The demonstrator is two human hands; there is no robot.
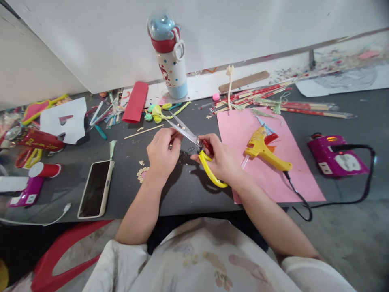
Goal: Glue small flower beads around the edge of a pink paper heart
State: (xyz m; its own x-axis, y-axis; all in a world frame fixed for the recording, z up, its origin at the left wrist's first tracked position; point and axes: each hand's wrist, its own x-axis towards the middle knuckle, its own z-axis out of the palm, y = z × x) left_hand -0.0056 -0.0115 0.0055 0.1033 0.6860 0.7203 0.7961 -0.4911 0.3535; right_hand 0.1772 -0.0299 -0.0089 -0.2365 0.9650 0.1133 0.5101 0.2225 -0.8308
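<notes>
My right hand [223,159] grips the yellow and red handles of a pair of scissors [194,148]. Its steel blades point up and left, over the dark table [182,190]. My left hand [162,152] is pinched closed just left of the blades, holding something small that I cannot make out. A small cluster of pale cut pieces [141,173] lies on the table by my left wrist. A thin wooden stick [144,132] lies beyond my left hand.
A yellow glue gun [263,150] rests on pink paper [270,174], its black cord running off the front edge. A phone [96,188] lies left, a magenta power strip [334,156] right. A dotted bottle [170,61], red paper [135,102] and chopstick bundles [291,103] sit at the back.
</notes>
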